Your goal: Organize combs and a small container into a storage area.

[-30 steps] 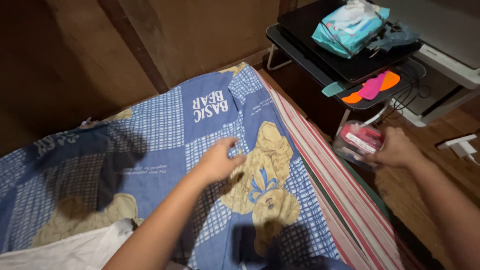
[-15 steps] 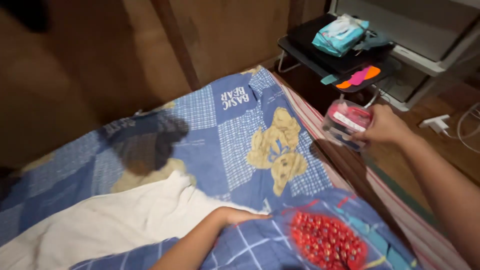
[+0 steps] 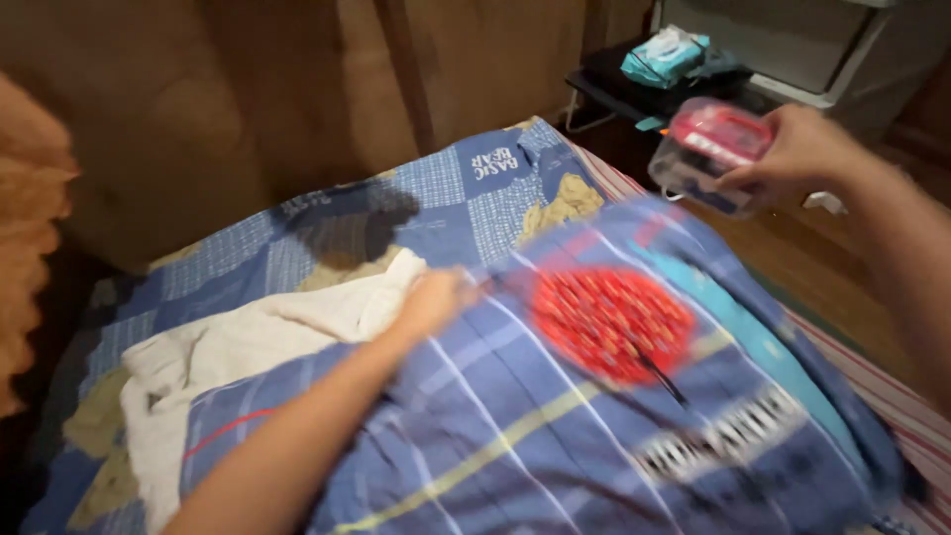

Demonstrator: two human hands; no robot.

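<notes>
Nearest the camera, a blue plaid blanket with a large red dotted circle (image 3: 614,386) lies spread over the foot of the bed, blurred, from about six o'clock out to four o'clock. The left hand (image 3: 431,302) sits at its upper edge near the centre of the view, fingers closed on the cloth as far as the blur allows; the grip itself is hard to make out. At nine o'clock from that hand a crumpled white cloth (image 3: 248,342) lies partly under the blanket. Beyond, a blue checked bedsheet printed with tan bears (image 3: 466,203) is still uncovered toward twelve o'clock, so the covering looks only part done. At two o'clock the right hand (image 3: 797,149) grasps a clear plastic box with a red lid (image 3: 711,149), held in the air over the bed's edge. Farther off sits a teal packet (image 3: 664,54) on a dark stand (image 3: 606,87).
</notes>
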